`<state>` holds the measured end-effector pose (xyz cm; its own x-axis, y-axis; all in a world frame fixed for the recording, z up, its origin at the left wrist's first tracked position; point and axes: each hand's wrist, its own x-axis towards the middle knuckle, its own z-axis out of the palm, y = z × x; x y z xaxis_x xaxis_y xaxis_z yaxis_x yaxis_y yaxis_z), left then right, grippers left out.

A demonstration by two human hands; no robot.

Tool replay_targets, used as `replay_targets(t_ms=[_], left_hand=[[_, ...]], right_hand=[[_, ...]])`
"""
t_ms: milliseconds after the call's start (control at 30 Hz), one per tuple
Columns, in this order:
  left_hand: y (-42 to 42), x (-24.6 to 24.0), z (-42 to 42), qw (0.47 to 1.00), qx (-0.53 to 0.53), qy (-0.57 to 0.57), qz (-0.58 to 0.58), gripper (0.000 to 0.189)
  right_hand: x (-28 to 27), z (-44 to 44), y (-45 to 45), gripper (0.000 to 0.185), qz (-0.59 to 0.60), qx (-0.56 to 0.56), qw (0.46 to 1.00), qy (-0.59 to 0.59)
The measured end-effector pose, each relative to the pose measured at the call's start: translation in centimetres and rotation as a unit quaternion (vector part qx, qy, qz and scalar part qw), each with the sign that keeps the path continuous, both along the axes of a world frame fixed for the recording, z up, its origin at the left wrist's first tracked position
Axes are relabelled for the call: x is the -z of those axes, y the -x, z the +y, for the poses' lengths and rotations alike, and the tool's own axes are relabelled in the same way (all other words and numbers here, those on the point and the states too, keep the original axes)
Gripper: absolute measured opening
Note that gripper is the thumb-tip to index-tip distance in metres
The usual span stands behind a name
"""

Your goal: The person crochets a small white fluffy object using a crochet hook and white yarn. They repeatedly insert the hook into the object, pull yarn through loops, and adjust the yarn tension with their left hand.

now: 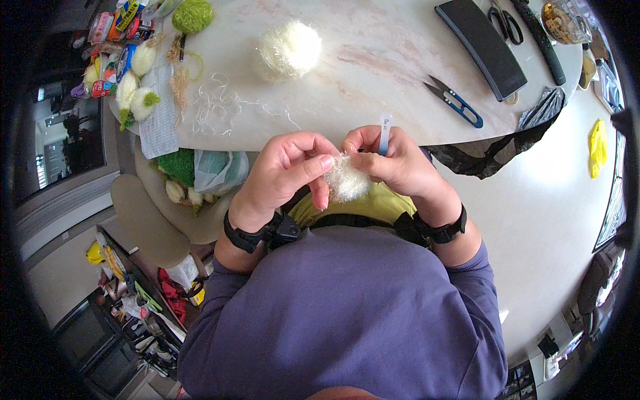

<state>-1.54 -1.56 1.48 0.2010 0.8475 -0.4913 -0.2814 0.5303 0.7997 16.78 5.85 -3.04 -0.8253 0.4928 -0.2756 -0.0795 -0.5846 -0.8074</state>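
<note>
Between my two hands, just off the table's near edge, is a small fuzzy cream yarn piece (348,181). My left hand (295,172) pinches its upper left edge between thumb and fingers. The thumb and index finger of my right hand (395,160) grip its upper right edge. A crochet hook's pale handle (384,131), bearing writing, sticks up between my right fingers; its tip is hidden. On the table beyond lies a fluffy cream ball of yarn (291,50). Loose white yarn strands (217,107) are scattered left of it. Blue thread snips (456,102) lie to the right.
The marble-look table (360,95) also bears a green yarn ball (192,15), fuzzy white and green pieces (145,103), a black case (481,50), black scissors (505,22) and a glass jar (565,22). A black plastic bag (492,152) hangs at the edge. Left stands a chair (150,220).
</note>
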Motion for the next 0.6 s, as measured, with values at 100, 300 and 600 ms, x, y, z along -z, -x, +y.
replay_targets(t_ms=[100,300,600], left_hand=[[0.0,0.0,0.0,1.000,0.000,0.002,-0.008,0.016],[0.1,0.1,0.1,1.000,-0.006,0.007,-0.029,0.014],[0.2,0.1,0.0,1.000,-0.015,0.013,-0.023,0.015]], right_hand=[[0.1,0.1,-0.1,0.013,0.016,-0.012,0.999,0.048],[1.0,0.0,-0.3,0.015,0.044,-0.033,0.993,0.107],[1.1,-0.1,-0.2,0.017,0.048,-0.029,0.991,0.122]])
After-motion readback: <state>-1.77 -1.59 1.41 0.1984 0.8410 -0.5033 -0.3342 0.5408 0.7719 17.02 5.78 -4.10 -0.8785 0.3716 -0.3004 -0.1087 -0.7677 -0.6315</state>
